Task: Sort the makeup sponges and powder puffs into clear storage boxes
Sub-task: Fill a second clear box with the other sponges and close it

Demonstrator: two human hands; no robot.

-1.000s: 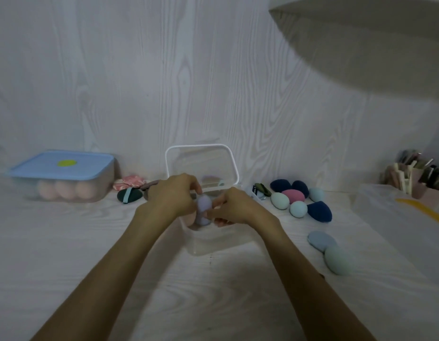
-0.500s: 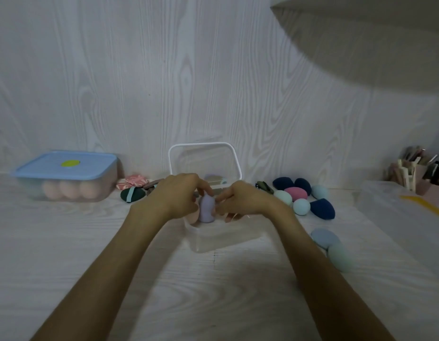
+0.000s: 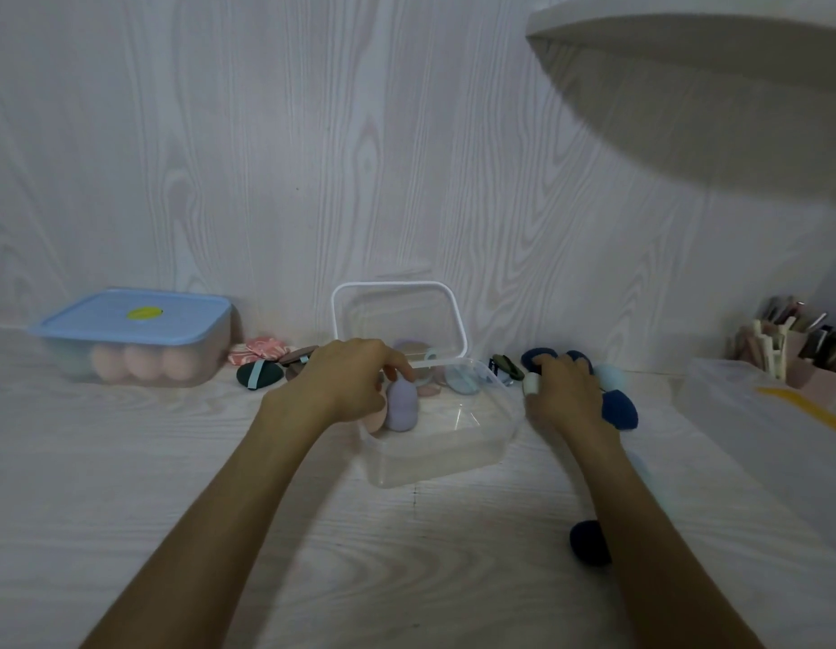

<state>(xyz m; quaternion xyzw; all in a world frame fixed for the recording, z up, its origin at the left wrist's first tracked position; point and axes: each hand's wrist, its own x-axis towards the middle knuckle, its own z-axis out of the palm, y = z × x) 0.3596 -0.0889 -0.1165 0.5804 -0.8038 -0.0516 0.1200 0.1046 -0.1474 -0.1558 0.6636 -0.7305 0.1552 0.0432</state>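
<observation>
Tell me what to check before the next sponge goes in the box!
1. Open box has its lid off: ok, the lid leans on the wall behind.
2. Purple sponge sits upright inside the box: ok, left hand fingers touch its top.
3. Room left in the box: ok, the right half is bare.
4. Right hand is over the loose sponges: ok, beside a dark blue sponge.
5. Right hand has gripped a sponge: cannot tell, the fingers hide it.
6. Blue-lidded box stays closed: ok.
</observation>
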